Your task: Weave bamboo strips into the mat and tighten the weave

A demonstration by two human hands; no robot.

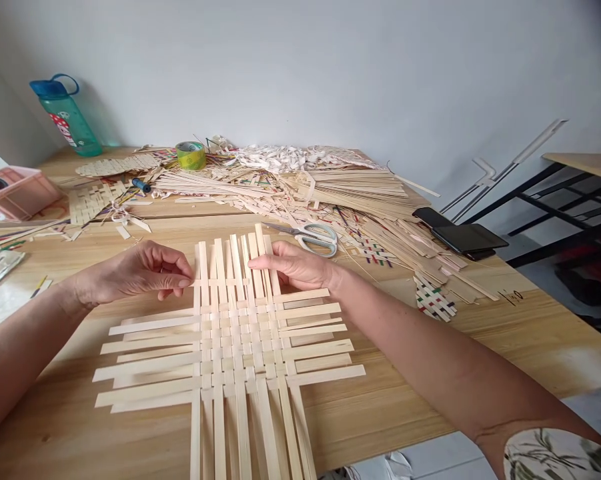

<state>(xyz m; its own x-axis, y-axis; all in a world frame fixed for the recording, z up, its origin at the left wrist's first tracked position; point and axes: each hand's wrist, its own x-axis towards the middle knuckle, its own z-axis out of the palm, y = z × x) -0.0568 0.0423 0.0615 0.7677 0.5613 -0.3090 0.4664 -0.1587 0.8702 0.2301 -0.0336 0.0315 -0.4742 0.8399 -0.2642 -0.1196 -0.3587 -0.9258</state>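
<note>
A woven mat of pale flat strips (pixel 240 340) lies in front of me, its loose ends sticking out on all four sides. At its upper left, my left hand (pixel 163 270) pinches the left end of a crosswise strip (pixel 215 283) that runs among the upright strips. My right hand (pixel 293 265) holds the upper right upright strips, thumb on top and the other fingers hidden beneath them. The crosswise strip lies a little above the tightly woven middle of the mat.
Scissors (pixel 313 237) lie behind my right hand, near a large pile of loose strips (pixel 355 190). Farther back are green tape (pixel 191 155) and a bottle (pixel 67 117). A pink basket (pixel 27 193) stands left; dark phones (pixel 467 237) lie right.
</note>
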